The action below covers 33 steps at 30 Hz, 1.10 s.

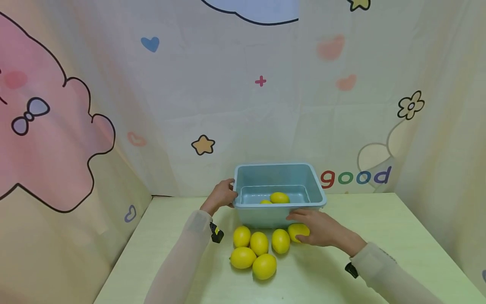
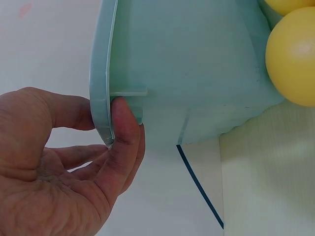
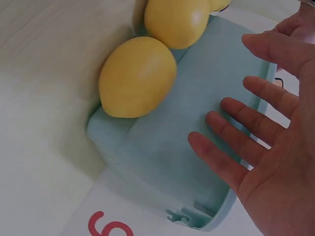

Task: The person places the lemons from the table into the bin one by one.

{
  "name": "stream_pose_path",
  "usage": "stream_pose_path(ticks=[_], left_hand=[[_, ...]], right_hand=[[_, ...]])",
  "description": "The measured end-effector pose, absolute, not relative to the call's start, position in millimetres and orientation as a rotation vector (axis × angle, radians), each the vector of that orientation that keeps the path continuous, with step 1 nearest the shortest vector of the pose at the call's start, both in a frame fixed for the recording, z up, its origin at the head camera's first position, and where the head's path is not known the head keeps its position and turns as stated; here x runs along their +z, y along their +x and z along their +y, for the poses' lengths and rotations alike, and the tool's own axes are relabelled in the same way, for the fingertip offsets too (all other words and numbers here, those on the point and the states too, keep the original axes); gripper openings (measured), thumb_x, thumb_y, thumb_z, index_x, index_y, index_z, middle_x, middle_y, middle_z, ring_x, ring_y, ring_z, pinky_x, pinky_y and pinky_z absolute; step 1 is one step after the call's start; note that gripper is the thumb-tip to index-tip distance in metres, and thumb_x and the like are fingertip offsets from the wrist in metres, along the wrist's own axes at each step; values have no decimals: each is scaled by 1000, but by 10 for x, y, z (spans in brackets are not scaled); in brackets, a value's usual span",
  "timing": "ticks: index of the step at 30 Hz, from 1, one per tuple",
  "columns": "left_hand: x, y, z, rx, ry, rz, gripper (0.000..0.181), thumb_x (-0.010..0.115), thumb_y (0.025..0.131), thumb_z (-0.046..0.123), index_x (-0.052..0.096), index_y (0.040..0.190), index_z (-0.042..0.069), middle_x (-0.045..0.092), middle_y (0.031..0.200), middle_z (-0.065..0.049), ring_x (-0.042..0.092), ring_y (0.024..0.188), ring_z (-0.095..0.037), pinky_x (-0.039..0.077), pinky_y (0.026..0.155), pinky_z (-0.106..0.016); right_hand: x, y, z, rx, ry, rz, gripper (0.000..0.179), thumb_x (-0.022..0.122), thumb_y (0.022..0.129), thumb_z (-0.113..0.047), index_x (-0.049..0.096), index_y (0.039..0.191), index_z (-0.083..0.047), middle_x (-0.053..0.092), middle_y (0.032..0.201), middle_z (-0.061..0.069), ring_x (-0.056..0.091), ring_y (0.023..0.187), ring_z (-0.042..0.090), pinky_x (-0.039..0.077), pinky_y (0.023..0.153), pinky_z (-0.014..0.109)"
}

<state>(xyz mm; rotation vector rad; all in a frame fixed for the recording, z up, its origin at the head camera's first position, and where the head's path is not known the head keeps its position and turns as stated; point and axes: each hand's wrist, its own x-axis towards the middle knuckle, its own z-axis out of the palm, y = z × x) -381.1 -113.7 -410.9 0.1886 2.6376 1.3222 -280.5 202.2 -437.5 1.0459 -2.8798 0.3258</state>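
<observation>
A light-blue plastic bin (image 1: 262,216) stands at the back of the table with two yellow lemons (image 1: 279,197) inside, one mostly hidden by the front wall. My left hand (image 1: 221,195) pinches the bin's left rim, thumb on one side and fingers curled under it in the left wrist view. At the bin's front right, my right hand (image 1: 320,228) hovers over a lemon (image 1: 297,232), partly covering it in the head view. Its fingers are spread and straight beside the bin wall, apart from the lemon (image 3: 138,77) in the right wrist view.
Several more lemons (image 1: 264,267) lie grouped on the pale green table (image 1: 341,278) before the bin. A printed curtain (image 1: 265,118) hangs right behind the bin and along both sides of the table.
</observation>
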Motion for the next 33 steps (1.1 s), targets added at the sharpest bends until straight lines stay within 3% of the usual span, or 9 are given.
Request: stream_pose_path(ticks=[23, 33], left_hand=[[-4126, -3822, -1136, 1350, 197, 2628, 64, 56, 90, 6, 36, 151, 6, 58, 126, -22, 66, 90, -26, 61, 63, -31], [-4129, -3799, -1134, 1366, 196, 2622, 64, 55, 90, 4, 36, 150, 6, 58, 123, -22, 67, 89, -27, 62, 69, -39]], right_hand=[[-4752, -2909, 2028, 340, 1112, -2880, 50, 78, 80, -25, 64, 125, -10, 62, 128, 9, 60, 114, 31, 50, 100, 52], [-4918, -2921, 2023, 364, 1075, -2949, 49, 79, 78, -25, 64, 124, -14, 61, 123, 6, 57, 108, 27, 49, 99, 51]])
